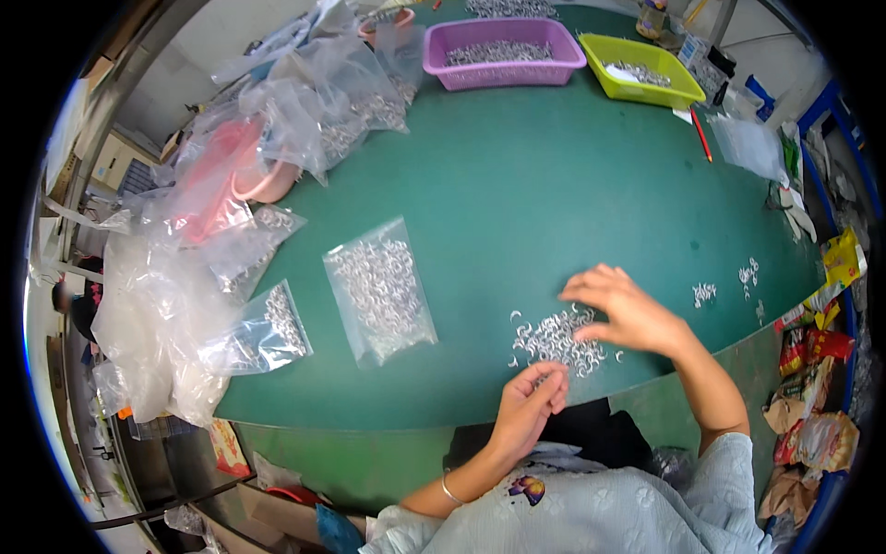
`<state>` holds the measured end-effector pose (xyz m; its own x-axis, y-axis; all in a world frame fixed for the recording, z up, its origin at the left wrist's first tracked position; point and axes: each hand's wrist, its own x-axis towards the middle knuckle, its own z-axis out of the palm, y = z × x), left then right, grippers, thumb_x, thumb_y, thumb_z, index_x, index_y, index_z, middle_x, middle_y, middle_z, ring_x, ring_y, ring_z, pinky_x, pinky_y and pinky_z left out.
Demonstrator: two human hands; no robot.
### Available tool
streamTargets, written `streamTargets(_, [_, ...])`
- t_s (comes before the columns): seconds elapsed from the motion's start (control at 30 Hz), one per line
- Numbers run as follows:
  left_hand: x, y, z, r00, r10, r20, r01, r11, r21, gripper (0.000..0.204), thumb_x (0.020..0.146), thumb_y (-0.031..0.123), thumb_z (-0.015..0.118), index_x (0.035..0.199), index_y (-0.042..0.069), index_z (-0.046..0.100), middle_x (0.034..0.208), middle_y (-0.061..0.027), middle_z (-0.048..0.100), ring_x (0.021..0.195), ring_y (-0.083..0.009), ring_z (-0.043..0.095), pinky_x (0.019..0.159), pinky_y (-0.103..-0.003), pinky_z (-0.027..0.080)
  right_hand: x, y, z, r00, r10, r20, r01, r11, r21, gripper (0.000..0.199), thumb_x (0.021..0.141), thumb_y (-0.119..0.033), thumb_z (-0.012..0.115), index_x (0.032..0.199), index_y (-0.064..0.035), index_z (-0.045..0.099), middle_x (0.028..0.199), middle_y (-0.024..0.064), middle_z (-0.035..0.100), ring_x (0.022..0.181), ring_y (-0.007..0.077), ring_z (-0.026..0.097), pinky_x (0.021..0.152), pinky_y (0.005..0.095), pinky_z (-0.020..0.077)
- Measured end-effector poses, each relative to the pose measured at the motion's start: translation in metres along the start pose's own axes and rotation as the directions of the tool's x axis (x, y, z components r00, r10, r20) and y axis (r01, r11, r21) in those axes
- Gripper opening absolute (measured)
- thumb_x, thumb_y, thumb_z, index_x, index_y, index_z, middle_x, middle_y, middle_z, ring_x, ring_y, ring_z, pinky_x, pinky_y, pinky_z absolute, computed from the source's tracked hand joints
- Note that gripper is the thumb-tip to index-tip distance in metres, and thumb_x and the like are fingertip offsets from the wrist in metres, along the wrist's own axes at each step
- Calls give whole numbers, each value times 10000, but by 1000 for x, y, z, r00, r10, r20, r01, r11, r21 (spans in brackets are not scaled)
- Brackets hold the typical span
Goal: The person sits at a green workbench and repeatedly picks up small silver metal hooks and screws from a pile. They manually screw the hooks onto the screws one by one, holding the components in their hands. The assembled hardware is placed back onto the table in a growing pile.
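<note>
A loose pile of small silver, curved metal pieces (556,338) lies on the green tabletop near its front edge. My left hand (529,407) is at the pile's near side, with its fingers curled in and the thumb pressed against them. Whatever is between those fingers is too small and covered to make out. Over the right side of the pile, my right hand (628,308) has its fingers stretched out and its thumb apart, touching or just above the pieces. To the left of the pile, a clear plastic bag (381,294) full of similar silver pieces lies flat.
Two small clusters of pieces (704,295) lie at the right. A purple basket (505,78) and a yellow-green basket (646,90) hold more pieces at the far edge, near a red pen (701,136). Clear plastic bags (171,305) heap along the left side.
</note>
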<state>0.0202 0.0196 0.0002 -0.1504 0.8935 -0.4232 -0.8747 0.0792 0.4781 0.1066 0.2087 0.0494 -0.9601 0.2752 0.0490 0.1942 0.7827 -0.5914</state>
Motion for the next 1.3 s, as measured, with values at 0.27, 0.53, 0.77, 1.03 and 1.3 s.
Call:
streamTargets(0.27, [-1, -14, 11, 1000, -16, 19, 15, 998, 57, 163, 897, 85, 483, 1018, -13, 532, 729, -2, 448, 621, -67, 384, 553, -205, 337, -49, -12, 52, 962, 52, -270, -95, 984, -149, 243, 680, -95, 676, 905, -39, 603, 882, 70, 559, 828, 227, 503, 715, 344, 366])
streamTargets(0.53, [-6, -21, 10, 1000, -20, -14, 22, 995, 97, 152, 893, 83, 485, 996, -11, 545, 740, -13, 473, 634, -72, 412, 570, -209, 362, -52, 0, 53, 801, 226, -554, -145, 972, 187, 62, 717, -2, 622, 778, -4, 627, 757, 86, 583, 719, 230, 525, 654, 312, 408])
streamTargets(0.77, [-7, -22, 13, 1000, -1, -25, 4, 993, 116, 162, 891, 85, 491, 1003, -16, 549, 732, -15, 474, 632, -77, 414, 567, -212, 361, -68, 0, 54, 726, 399, -561, -116, 874, 472, 98, 743, 39, 599, 834, 26, 632, 728, 72, 603, 649, 139, 496, 628, 245, 400])
streamTargets(1.03, [2, -22, 22, 998, 39, -52, -30, 988, 154, 176, 874, 86, 527, 1009, -25, 546, 723, -19, 480, 626, -80, 417, 563, -219, 356, -73, 0, 67, 665, 572, -479, -151, 732, 664, 116, 759, 44, 613, 874, 44, 623, 773, 25, 600, 633, 54, 444, 590, 187, 385])
streamTargets(1.3, [7, -20, 30, 960, 280, 1, -253, 866, 431, 190, 813, 12, 589, 1001, -6, 576, 784, 9, 519, 679, -36, 453, 560, -168, 367, -81, -30, 61, 755, 595, -275, -28, 450, 893, 108, 794, 58, 580, 898, 47, 607, 820, 51, 616, 741, 79, 549, 670, 202, 452])
